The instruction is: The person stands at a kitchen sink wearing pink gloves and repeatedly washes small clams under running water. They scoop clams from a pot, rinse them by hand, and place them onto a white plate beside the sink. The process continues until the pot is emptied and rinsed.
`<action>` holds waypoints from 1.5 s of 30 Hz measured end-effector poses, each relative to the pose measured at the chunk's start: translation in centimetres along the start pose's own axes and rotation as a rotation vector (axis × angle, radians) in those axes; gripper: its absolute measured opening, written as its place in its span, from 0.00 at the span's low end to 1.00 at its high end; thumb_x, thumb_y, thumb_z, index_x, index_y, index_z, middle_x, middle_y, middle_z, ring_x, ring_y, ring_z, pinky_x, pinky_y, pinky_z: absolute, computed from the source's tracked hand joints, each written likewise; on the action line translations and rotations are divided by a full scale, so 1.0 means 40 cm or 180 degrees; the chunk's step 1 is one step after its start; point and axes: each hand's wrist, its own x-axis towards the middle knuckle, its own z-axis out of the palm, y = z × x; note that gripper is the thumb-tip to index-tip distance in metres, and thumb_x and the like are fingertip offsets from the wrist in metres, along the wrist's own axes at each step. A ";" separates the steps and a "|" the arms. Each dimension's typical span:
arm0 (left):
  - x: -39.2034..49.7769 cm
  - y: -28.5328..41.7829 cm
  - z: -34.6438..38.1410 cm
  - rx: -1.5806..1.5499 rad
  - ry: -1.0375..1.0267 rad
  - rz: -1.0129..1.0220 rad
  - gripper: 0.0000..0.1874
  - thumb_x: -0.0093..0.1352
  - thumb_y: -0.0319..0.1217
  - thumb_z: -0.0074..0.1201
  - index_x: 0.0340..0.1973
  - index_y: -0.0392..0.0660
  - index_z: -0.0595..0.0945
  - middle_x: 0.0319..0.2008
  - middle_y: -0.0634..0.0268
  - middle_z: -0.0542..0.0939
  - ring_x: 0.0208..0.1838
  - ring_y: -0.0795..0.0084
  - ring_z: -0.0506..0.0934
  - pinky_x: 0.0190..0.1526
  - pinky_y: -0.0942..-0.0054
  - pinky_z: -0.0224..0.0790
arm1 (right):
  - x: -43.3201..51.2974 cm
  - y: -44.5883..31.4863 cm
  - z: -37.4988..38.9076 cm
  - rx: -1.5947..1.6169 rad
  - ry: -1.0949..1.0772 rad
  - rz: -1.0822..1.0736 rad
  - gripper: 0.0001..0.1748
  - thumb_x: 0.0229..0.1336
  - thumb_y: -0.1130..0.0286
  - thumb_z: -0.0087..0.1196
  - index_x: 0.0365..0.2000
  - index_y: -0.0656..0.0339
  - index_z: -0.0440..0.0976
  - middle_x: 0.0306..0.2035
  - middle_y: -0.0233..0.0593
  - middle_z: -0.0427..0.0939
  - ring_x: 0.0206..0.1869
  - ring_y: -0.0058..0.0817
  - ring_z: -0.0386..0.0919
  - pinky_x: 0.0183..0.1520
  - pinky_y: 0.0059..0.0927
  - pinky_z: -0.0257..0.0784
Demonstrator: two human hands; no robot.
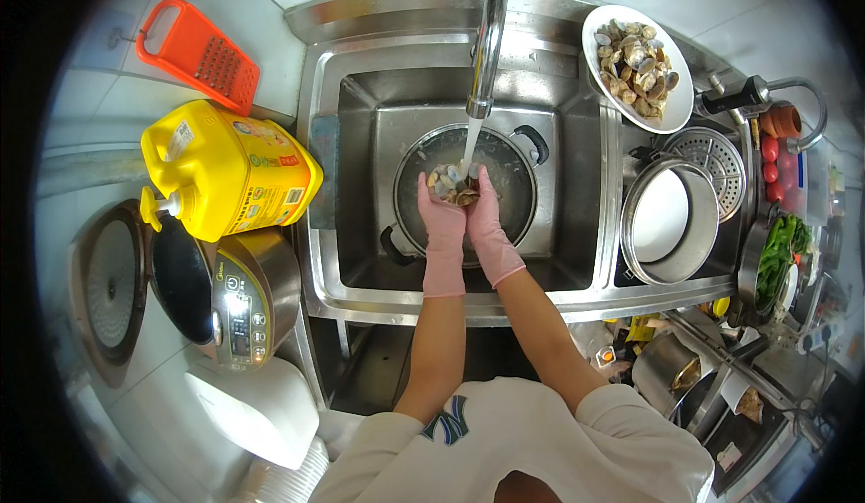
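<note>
Both hands wear pink rubber gloves and together cup a heap of clams (pixel 451 183). My left hand (pixel 442 216) supports the heap from the left; my right hand (pixel 483 209) closes it in from the right. Water (pixel 472 139) runs from the metal faucet (pixel 481 84) onto the clams. Beneath my hands a round pot (pixel 520 216) with two black handles stands in the stainless steel sink (pixel 574 199), with water in it. On the sink's right back corner, a white oval dish (pixel 681 101) holds more clams (pixel 635 64).
Left of the sink are a yellow pump jug (pixel 230 172), an orange grater (pixel 216 64) on the wall and an open rice cooker (pixel 250 293). Rightward, a steel pot (pixel 669 219) and a perforated steamer plate (pixel 716 165) occupy the second basin, near tomatoes (pixel 770 172) and green peppers (pixel 774 260).
</note>
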 end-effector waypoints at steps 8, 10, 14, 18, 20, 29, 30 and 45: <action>-0.011 -0.009 0.035 0.0457 0.0253 0.0281 0.18 0.69 0.44 0.46 0.42 0.41 0.77 0.42 0.60 0.77 0.46 0.63 0.74 0.53 0.64 0.64 | 0.004 -0.009 0.028 0.0050 0.0029 -0.0205 0.16 0.65 0.60 0.42 0.46 0.58 0.71 0.41 0.35 0.73 0.44 0.27 0.72 0.50 0.30 0.69; -0.002 -0.024 0.045 0.0661 0.0331 0.0468 0.17 0.69 0.41 0.47 0.43 0.40 0.76 0.42 0.62 0.76 0.46 0.67 0.73 0.53 0.68 0.64 | -0.006 -0.020 0.041 -0.0039 0.0044 -0.0467 0.15 0.65 0.60 0.43 0.46 0.57 0.70 0.42 0.34 0.72 0.44 0.27 0.71 0.50 0.30 0.69; 0.006 -0.044 0.039 0.0946 0.0255 0.0721 0.14 0.69 0.31 0.47 0.48 0.38 0.75 0.45 0.62 0.76 0.48 0.71 0.73 0.54 0.72 0.64 | -0.015 -0.038 0.059 -0.0232 -0.0026 -0.0611 0.16 0.64 0.60 0.43 0.48 0.55 0.69 0.43 0.34 0.70 0.45 0.27 0.71 0.51 0.32 0.69; 0.007 -0.052 0.026 0.1083 0.0047 0.0931 0.15 0.71 0.29 0.44 0.50 0.37 0.75 0.48 0.60 0.75 0.50 0.71 0.73 0.55 0.72 0.64 | 0.009 -0.045 0.051 -0.0121 0.0005 -0.0448 0.17 0.64 0.59 0.45 0.48 0.55 0.69 0.41 0.35 0.71 0.45 0.27 0.71 0.50 0.33 0.69; 0.006 -0.052 0.023 0.1152 0.0028 0.0983 0.15 0.71 0.30 0.45 0.51 0.38 0.75 0.48 0.61 0.76 0.50 0.71 0.73 0.55 0.72 0.64 | 0.024 -0.043 0.041 0.0076 0.0012 -0.0287 0.17 0.63 0.57 0.44 0.48 0.55 0.69 0.42 0.35 0.73 0.45 0.29 0.72 0.51 0.34 0.69; 0.033 -0.071 0.058 0.1464 0.0705 0.1158 0.10 0.67 0.29 0.52 0.42 0.38 0.80 0.38 0.64 0.79 0.40 0.74 0.76 0.46 0.76 0.69 | 0.067 -0.045 0.008 0.0777 0.0031 0.0022 0.17 0.63 0.53 0.43 0.44 0.51 0.72 0.42 0.34 0.76 0.46 0.35 0.74 0.52 0.41 0.67; 0.041 -0.073 0.065 0.1509 0.0812 0.1197 0.10 0.67 0.29 0.53 0.41 0.38 0.80 0.37 0.64 0.79 0.40 0.74 0.76 0.45 0.76 0.70 | 0.078 -0.044 0.010 0.0840 0.0086 0.0082 0.17 0.63 0.53 0.44 0.43 0.51 0.72 0.42 0.34 0.76 0.45 0.35 0.74 0.52 0.41 0.67; -0.007 -0.027 0.059 0.1550 0.1362 0.0643 0.09 0.66 0.32 0.54 0.41 0.47 0.81 0.37 0.71 0.79 0.37 0.76 0.76 0.35 0.80 0.66 | 0.068 -0.044 0.007 0.0583 0.0414 0.0663 0.16 0.62 0.56 0.45 0.39 0.56 0.72 0.42 0.37 0.77 0.45 0.37 0.73 0.53 0.44 0.65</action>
